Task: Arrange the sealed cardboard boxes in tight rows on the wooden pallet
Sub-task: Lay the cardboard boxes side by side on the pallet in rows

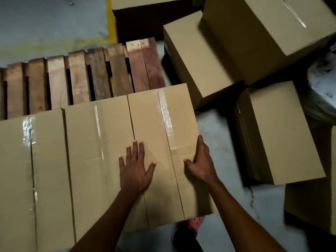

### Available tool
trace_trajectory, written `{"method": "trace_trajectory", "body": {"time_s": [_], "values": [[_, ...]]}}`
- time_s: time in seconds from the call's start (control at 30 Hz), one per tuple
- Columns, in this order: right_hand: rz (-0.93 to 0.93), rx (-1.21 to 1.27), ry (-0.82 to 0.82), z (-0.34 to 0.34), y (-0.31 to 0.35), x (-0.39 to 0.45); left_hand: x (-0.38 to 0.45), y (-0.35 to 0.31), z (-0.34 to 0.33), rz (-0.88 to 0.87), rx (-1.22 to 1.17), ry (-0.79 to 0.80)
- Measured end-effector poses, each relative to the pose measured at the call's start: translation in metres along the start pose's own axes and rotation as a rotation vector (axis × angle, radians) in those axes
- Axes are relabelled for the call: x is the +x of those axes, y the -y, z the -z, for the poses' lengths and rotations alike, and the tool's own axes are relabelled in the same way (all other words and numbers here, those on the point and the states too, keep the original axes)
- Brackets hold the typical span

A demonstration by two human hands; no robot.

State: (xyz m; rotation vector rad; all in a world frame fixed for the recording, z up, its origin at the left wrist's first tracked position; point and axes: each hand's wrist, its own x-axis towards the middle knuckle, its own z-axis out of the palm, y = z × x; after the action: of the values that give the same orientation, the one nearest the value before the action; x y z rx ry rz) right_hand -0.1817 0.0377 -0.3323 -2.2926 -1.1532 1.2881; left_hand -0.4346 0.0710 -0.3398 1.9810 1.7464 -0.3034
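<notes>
Grey concrete floor (218, 124) with a faded yellow painted line (111, 19) surrounds the wooden pallet (78, 79), which lies ahead of me and to my left, its bare slats running away from me. Three sealed cardboard boxes sit side by side along the pallet's near edge, their long axes pointing away from me and their taped seams running the same way. The left box (16, 170) and the middle box (83, 151) look to be touching.

My attention is on the rightmost box (158, 124), directly in front of me. My left hand (135, 168) lies flat on its top, fingers straight and spread, holding nothing. My right hand (200, 160) is at the box's right edge, thumb on the top and fingers wrapped down over the side, gripping that edge. Both forearms reach forward from below, roughly parallel. A thin dark gap shows between this box and the middle one, so I judge the coming move to be a push leftward, driven by the right hand, which is on the outer side.

Loose boxes (263, 33) are heaped on the floor to my right, not yet on the pallet.
</notes>
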Motion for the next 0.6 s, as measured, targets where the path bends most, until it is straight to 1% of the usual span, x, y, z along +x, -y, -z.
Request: {"method": "trace_trajectory", "body": {"time_s": [0.17,0.4,0.6], "values": [[0.007,-0.027,0.018,-0.002,-0.002,0.001,0.000,-0.003,-0.001,0.016,0.035,-0.005],[0.028,-0.034,0.040,-0.002,-0.005,0.003,-0.001,-0.006,0.001,0.042,0.004,0.025],[0.028,-0.137,0.127,0.008,-0.002,0.007,-0.002,-0.008,0.009,0.047,0.000,0.074]]}}
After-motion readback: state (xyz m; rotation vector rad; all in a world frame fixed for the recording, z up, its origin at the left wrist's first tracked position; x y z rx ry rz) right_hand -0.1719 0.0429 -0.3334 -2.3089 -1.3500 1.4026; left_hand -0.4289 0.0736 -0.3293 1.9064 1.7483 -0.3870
